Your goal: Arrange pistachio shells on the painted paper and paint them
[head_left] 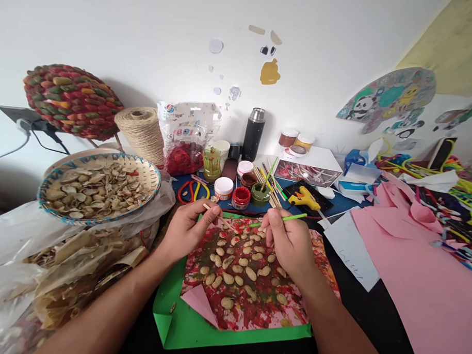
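My left hand (188,226) is closed in a pinch on a thin pale wooden stick (227,224), which slants down over the peanuts. Between the thumb and fingers of my right hand (290,241) is a slim green stick (296,217), its inner end pointing left toward the wooden stick. Under both hands, many whole peanuts (250,273) lie spread on a paint-smeared pink sheet (254,314). Some at the far side carry red paint. A green sheet (172,319) lies beneath the pink one, whose near left corner is folded over.
Open jars of red paint (241,197) and green paint (260,197) stand just behind the sheet. A yellow glue gun (305,198) lies right of them, scissors (192,191) left. A basket of peanut shells (98,221) stands left; pink paper (413,291) lies right. A black flask (255,135) stands by the wall.
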Motion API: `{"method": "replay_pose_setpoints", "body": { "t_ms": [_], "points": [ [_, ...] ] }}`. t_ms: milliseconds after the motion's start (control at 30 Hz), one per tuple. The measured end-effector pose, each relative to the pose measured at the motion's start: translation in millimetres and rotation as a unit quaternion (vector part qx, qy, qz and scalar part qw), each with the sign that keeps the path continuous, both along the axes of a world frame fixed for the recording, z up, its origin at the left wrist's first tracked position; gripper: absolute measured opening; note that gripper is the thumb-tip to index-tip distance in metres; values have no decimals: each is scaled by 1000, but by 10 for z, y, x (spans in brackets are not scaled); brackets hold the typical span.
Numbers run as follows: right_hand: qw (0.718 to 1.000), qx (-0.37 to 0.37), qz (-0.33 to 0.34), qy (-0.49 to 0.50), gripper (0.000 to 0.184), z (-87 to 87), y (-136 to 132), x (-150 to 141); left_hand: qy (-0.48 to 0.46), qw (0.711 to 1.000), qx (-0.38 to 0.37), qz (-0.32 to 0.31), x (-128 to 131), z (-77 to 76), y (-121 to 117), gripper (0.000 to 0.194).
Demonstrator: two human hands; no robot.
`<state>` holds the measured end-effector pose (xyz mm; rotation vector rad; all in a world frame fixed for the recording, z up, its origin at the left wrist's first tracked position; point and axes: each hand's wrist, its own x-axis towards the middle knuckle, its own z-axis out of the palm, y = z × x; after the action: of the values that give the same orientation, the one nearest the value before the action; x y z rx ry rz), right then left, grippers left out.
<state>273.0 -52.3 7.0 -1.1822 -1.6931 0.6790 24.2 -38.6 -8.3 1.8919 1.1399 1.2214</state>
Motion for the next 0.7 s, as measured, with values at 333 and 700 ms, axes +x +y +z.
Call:
{"method": "replay_pose_setpoints", "body": {
  "t_ms": [333,700],
  "points": [
    [999,-19,19,-33,51,-13,-15,-19,51,997,55,-14,175,-76,58,28],
    [999,-14,21,-34,50,-12,-27,-22,83,992,88,-35,167,-115,93,21]
  ]
}}
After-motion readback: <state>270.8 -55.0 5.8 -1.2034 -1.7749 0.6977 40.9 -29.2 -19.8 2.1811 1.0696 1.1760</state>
